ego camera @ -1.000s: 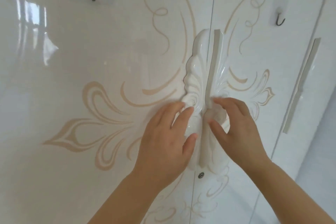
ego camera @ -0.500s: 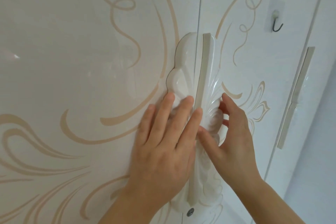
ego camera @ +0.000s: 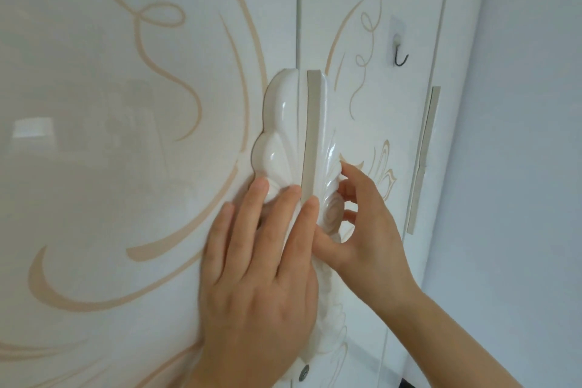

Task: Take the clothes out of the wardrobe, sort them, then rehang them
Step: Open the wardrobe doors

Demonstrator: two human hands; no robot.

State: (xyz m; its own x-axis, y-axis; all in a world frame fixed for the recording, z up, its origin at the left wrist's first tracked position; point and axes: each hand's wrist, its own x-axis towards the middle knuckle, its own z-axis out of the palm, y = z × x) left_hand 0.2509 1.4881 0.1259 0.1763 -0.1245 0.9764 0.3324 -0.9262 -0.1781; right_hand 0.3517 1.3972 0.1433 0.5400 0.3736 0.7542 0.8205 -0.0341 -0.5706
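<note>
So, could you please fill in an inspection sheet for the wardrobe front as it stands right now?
Surface: glossy white left door and right door with beige scrollwork; no interior shows.
Job's things: carved left handle and right handle meet at the seam; no clothes in view.
Clutter: small dark hook on the right door, nothing hanging on it; keyhole below the handles.
Hands: left hand lies with straight fingers over the left handle; right hand curls round the right handle's outer edge.
Cables: nothing seen.
Surroundings: a further door with a strip handle, then a plain pale wall.
</note>
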